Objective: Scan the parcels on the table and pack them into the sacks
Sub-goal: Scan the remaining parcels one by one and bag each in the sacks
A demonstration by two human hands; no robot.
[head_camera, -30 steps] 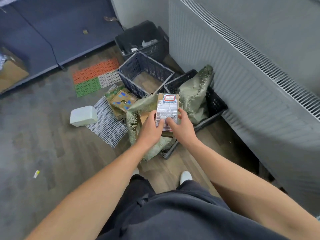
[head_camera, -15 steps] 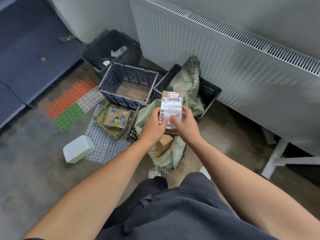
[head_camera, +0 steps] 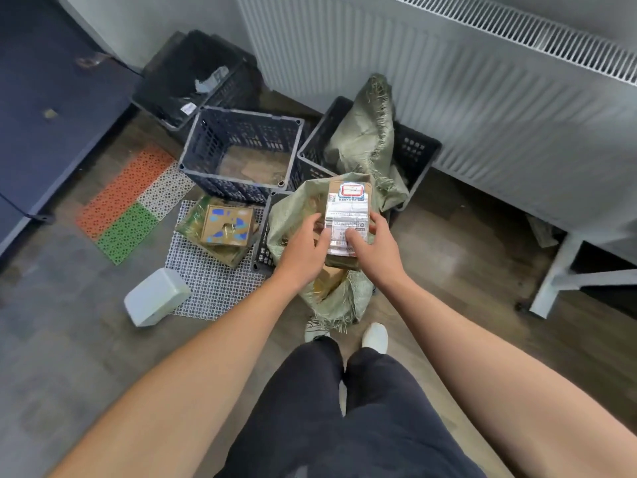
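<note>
Parcel [head_camera: 348, 220]: brown, white label [head_camera: 345, 212] on top; held just above the open green sack [head_camera: 291, 210]
Left hand [head_camera: 302, 250]: grips its left side
Right hand [head_camera: 377, 248]: grips its right side; thumb on label

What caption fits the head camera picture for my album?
Left hand and right hand hold a labelled parcel over an open green sack.

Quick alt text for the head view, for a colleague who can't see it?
The left hand and right hand hold a labelled parcel above the open mouth of a green sack. Dark crates stand behind it, one holding a second sack.
</note>
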